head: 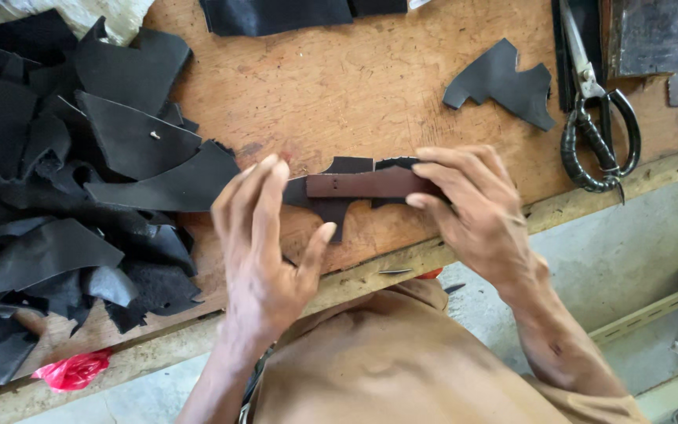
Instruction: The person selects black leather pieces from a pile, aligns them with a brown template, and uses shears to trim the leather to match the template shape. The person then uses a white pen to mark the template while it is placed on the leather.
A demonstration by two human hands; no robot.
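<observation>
Both my hands hold a brown leather strip (359, 184) lying over a black cut leather piece (337, 208), just above the wooden workbench (355, 78). My left hand (264, 251) grips the left end with its fingers curled over the top and the thumb underneath. The right end sits in my right hand (472, 208), pinched between fingertips and thumb. The strip lies level, with small holes along it.
A big heap of black leather offcuts (64, 173) fills the bench's left side. One cut black piece (504, 82) lies at the upper right beside large scissors (598, 118) and a metal blade (653, 39). A red plastic scrap (72, 369) hangs at the bench's front edge.
</observation>
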